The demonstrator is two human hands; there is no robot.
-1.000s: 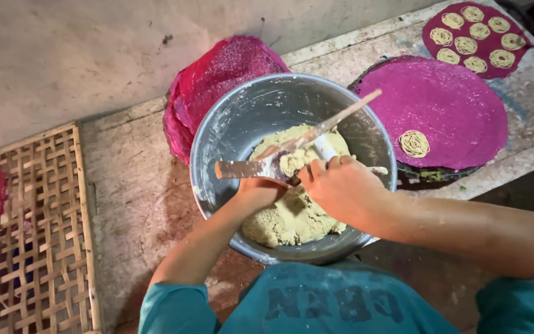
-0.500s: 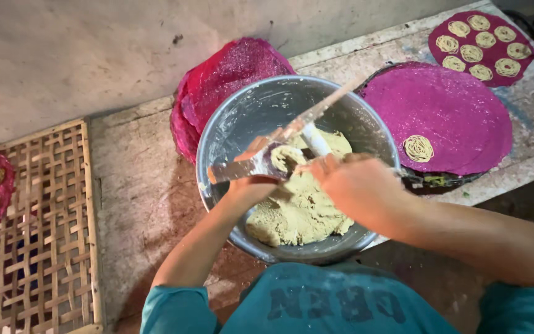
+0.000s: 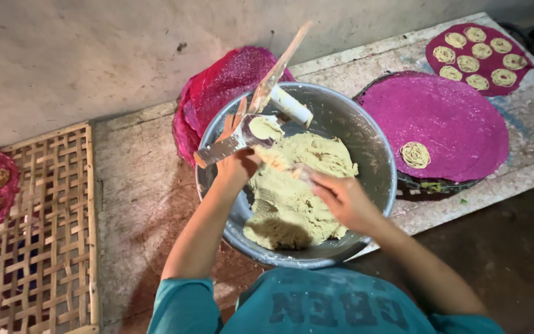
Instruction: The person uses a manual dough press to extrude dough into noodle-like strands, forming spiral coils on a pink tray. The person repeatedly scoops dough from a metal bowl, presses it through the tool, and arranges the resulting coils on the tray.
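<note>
From my feed I see the left hand closed around a metal press tool held over the far rim of the big steel bowl; the tool is tilted, its cylinder stuffed with a plug of dough and its long handles sticking up and away toward the wall. The right hand sits low in the bowl, fingers curled and pressed into the mound of pale yellow dough, though I cannot tell whether it grips a lump or just rests there. Behind the bowl lies a stack of red mesh mats. To the right, a purple round mat carries 1 coiled spiral, and a smaller mat further back carries 7 spirals. A woven bamboo tray lies at far left.
</note>
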